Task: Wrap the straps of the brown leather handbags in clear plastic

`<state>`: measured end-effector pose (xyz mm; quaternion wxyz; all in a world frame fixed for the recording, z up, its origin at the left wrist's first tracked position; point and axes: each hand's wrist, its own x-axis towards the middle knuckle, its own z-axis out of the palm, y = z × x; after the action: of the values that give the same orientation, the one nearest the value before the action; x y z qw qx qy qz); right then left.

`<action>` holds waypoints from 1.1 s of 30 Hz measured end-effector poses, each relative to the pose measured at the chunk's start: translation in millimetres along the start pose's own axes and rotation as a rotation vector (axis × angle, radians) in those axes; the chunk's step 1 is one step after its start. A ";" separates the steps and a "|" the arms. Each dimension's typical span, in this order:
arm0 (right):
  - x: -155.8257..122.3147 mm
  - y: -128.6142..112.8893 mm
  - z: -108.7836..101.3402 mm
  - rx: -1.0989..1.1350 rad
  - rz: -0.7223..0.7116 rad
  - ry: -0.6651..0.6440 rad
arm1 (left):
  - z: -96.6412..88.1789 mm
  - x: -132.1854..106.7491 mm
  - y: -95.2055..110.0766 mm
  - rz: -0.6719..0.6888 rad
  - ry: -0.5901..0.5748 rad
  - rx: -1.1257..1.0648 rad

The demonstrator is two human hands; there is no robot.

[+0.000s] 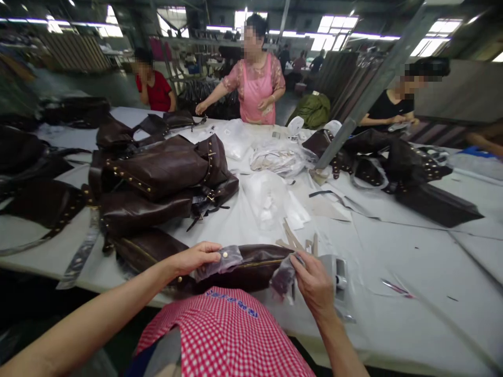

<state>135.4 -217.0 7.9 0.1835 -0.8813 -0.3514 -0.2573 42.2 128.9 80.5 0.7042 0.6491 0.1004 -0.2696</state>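
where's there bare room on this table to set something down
The white table is mostly bare at right, between the dark brown leather bag and the slim red-and-silver tool. Crowded: the left, with piled dark brown leather bags; the centre, with crumpled clear plastic; the front, with the gold-zipped brown bag.

A white-covered table [432, 267] bears piled brown bags [157, 167] at left, a zipped bag [253, 275] at its near edge, more bags [408, 165] at far right. White plastic [267, 196] lies between both heaps.
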 end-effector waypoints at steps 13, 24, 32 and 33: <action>-21.9 -41.8 24.1 0.390 0.702 -0.252 | 6.5 14.4 -0.3 -0.061 -0.042 -0.098; -12.7 -76.1 12.0 1.374 1.399 0.246 | 8.0 28.0 4.3 -0.136 -0.203 -0.084; -1.5 -52.0 9.6 1.384 1.450 0.221 | 3.8 25.6 7.2 -0.108 -0.300 0.115; 0.6 -48.3 7.4 1.428 1.446 0.166 | 3.5 25.3 9.6 -0.074 -0.306 0.166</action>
<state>103.7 -179.8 9.2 0.8016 -0.5465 0.2078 0.1245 67.5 119.3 76.8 0.6449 0.6521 -0.0067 -0.3986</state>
